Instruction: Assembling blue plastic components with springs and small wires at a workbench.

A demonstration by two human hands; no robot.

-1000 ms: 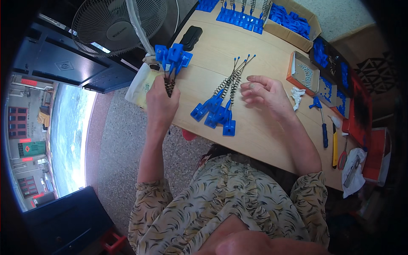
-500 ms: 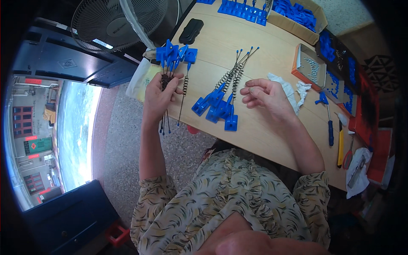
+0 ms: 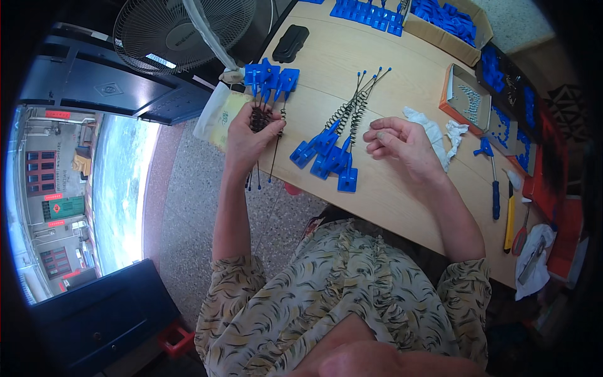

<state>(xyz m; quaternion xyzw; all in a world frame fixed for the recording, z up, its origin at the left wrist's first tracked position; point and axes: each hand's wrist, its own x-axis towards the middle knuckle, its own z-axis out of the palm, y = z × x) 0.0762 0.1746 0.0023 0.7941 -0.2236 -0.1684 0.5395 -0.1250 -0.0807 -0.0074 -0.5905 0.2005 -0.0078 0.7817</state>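
Observation:
My left hand [image 3: 250, 139] is closed round a bunch of spring-stemmed blue clips [image 3: 270, 78], gripping their dark coiled wires. The blue ends point away from me, and the thin wire tips hang below the hand past the table's edge. In the middle of the table lies a second bunch of spring-stemmed clips [image 3: 326, 156], its blue bases near me and its wires fanned out behind. Right of that bunch, apart from it, my right hand [image 3: 402, 146] hovers with curled, loosely parted fingers and nothing visible in them.
A black case [image 3: 291, 43] lies at the far left of the table [image 3: 402, 207]. Cardboard boxes of blue parts [image 3: 449, 22] and small metal pieces [image 3: 466, 97] line the far right. Crumpled tissue [image 3: 433, 133], a screwdriver [image 3: 495, 198] and a yellow cutter [image 3: 509, 220] lie at right.
The clip that stood a little apart on the right of my left hand now sits closer against the bunch. My right hand has hardly moved. The whole view has shifted slightly.

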